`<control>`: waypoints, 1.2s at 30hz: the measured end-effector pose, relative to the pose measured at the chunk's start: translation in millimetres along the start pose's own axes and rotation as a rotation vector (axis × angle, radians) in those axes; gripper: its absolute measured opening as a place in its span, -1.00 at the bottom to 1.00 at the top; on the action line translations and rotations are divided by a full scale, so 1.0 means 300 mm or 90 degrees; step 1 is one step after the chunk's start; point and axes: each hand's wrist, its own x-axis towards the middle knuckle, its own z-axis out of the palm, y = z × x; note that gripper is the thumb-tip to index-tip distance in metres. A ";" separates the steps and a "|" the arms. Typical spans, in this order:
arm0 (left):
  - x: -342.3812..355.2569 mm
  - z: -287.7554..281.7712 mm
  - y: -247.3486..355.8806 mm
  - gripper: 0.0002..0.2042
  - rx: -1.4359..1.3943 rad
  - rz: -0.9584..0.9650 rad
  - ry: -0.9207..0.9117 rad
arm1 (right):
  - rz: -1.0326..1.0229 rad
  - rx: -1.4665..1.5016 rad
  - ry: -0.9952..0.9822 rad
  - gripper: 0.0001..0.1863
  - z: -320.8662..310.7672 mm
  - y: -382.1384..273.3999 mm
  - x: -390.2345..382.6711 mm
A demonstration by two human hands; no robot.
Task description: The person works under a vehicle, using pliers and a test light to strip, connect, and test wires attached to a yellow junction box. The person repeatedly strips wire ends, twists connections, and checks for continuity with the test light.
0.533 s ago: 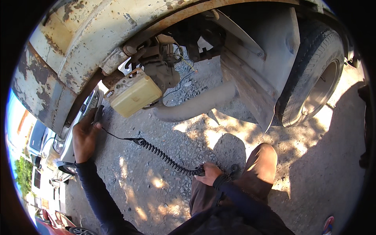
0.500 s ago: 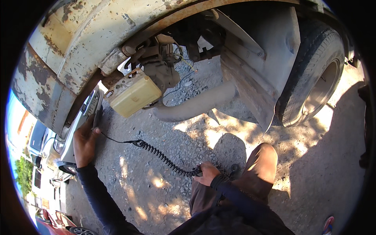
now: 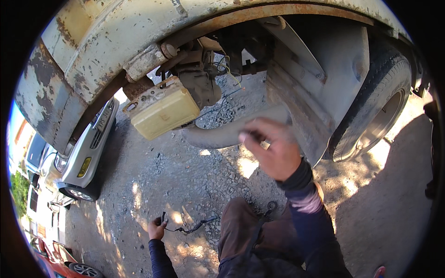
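1. Gravelly ground (image 3: 118,185) spread below everything, patched with sun and shade.
2. The rusty, pale vehicle body (image 3: 116,51) arched across the far side. I faced its open underside, a spot that seemed to give both arms room.
3. A white car (image 3: 85,160) stood over to the left, well apart from me.
4. The wheel (image 3: 375,113) stood at the right, just beside a bare metal panel (image 3: 320,74).
5. A grey pipe (image 3: 222,133) curved out low between that panel and the tank.
6. That yellowish plastic tank (image 3: 167,113) hung tilted, probably kept up by metalwork behind it.
7. My right hand (image 3: 276,150) was raised in front of the pipe, blurred, empty, fingers loosely bent and parted, likely lifted to keep clear of the cord.
8. My left hand (image 3: 156,230), well apart from the right, was low at the near left.
9. The black coiled cord (image 3: 195,226) trailed from it toward my leg; I couldn't tell whether it touched the gravel.
10. A small dark piece (image 3: 163,217) was pinched upright in my left fingers, presumably to steady the cord's end.
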 end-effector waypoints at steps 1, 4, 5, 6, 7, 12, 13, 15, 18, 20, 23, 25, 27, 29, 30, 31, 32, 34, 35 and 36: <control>-0.015 0.076 -0.039 -0.58 0.020 -0.006 0.007 | 0.011 -0.070 0.088 -0.75 -0.050 -0.003 0.109; -0.068 0.278 -0.093 -0.56 0.074 -0.029 0.043 | 0.020 -0.296 0.087 -0.69 -0.090 0.038 0.364; -0.084 0.330 -0.095 -0.55 0.121 -0.035 0.040 | 0.042 -0.271 0.038 -0.68 -0.090 0.061 0.414; -0.101 0.380 -0.093 -0.54 0.104 -0.044 0.041 | 0.117 -0.261 -0.011 -0.67 -0.094 0.082 0.448; -0.122 0.420 -0.090 -0.53 0.084 -0.068 0.041 | 0.091 -0.203 -0.028 -0.67 -0.100 0.103 0.469; -0.186 0.505 -0.059 -0.49 0.235 -0.010 0.056 | 0.106 -0.082 -0.004 -0.67 -0.135 0.135 0.502; -0.197 0.508 -0.042 -0.49 0.261 0.004 0.066 | 0.100 -0.103 -0.008 -0.69 -0.143 0.127 0.505; -0.214 0.498 0.026 -0.50 0.253 0.016 0.051 | 0.092 -0.159 -0.004 -0.74 -0.157 0.108 0.509; -0.229 0.465 0.248 -0.57 0.250 0.096 0.001 | -0.157 -0.422 0.002 -0.78 -0.178 0.083 0.510; -0.243 0.446 0.473 -0.62 0.135 0.180 -0.065 | -0.194 -0.491 -0.061 -0.80 -0.184 0.073 0.514; -0.287 0.417 0.853 -0.71 0.056 0.417 -0.042 | -0.242 -0.542 -0.105 -0.80 -0.189 0.059 0.515; -0.333 0.389 1.089 -0.71 0.022 0.556 0.021 | -0.232 -0.532 -0.099 -0.80 -0.197 0.042 0.506; -0.363 0.364 1.301 -0.73 -0.064 0.652 0.045 | -0.176 -0.498 -0.074 -0.81 -0.219 0.015 0.485; -0.372 0.351 1.494 -0.71 -0.132 0.764 0.108 | -0.130 -0.437 0.015 -0.82 -0.233 -0.012 0.452; -0.368 0.355 1.583 -0.67 -0.164 0.786 0.113 | -0.102 -0.407 0.060 -0.82 -0.236 -0.023 0.438; -0.357 0.361 1.665 -0.63 -0.184 0.803 0.137 | -0.099 -0.389 0.064 -0.82 -0.237 -0.032 0.426; -0.324 0.372 1.752 -0.63 -0.177 0.858 0.209 | -0.098 -0.373 0.069 -0.83 -0.239 -0.039 0.417; -0.260 0.387 1.891 -0.64 -0.149 0.910 0.297 | -0.130 -0.358 0.067 -0.84 -0.241 -0.046 0.407; -0.232 0.395 1.944 -0.65 -0.136 0.903 0.291 | -0.162 -0.360 0.062 -0.84 -0.243 -0.046 0.408; -0.211 0.400 1.977 -0.66 -0.102 0.893 0.271 | -0.189 -0.365 0.055 -0.85 -0.246 -0.045 0.410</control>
